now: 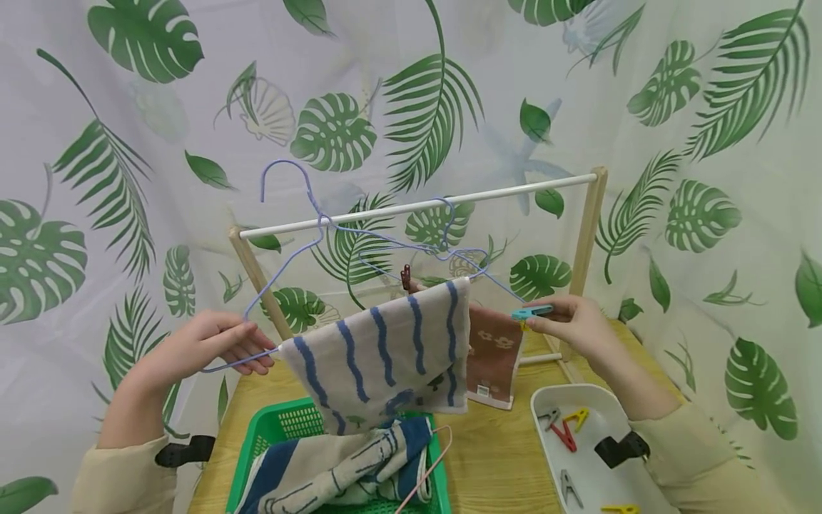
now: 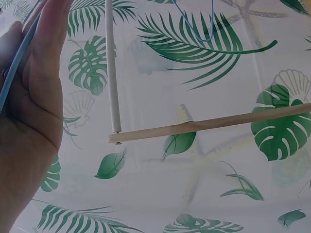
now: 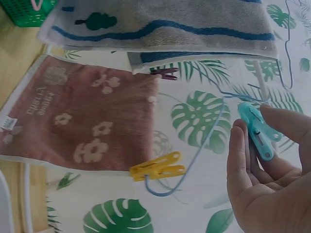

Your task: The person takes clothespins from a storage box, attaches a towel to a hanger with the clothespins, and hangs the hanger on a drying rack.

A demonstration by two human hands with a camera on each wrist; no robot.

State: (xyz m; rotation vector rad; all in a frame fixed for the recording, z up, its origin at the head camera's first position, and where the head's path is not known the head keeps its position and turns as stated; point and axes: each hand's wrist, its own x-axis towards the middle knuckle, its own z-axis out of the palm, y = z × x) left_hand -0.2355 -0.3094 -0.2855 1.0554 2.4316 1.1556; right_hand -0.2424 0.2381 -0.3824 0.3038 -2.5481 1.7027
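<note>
My left hand point(image 1: 215, 343) holds the left end of a blue wire clothes hanger point(image 1: 285, 265), whose hook points up and is free of the rod. In the left wrist view the wire runs across the palm. A pale towel with wavy blue stripes point(image 1: 385, 350) is draped over the hanger's lower bar. My right hand point(image 1: 581, 325) pinches a teal clothespin point(image 3: 257, 131) between thumb and fingers, near the hanger's right side. Behind hangs a brown flowered towel point(image 3: 92, 116) on a second hanger point(image 1: 447, 225), with a yellow clothespin point(image 3: 155, 166) and a dark red clothespin point(image 3: 166, 73) at its edge.
A wooden rack with a white rod point(image 1: 514, 191) stands behind the hands. Below the striped towel is a green basket point(image 1: 257, 428) holding a blue-and-beige cloth point(image 1: 347, 471) and a pink hanger point(image 1: 427, 467). A white tray point(image 1: 546, 400) with several clothespins sits at the right.
</note>
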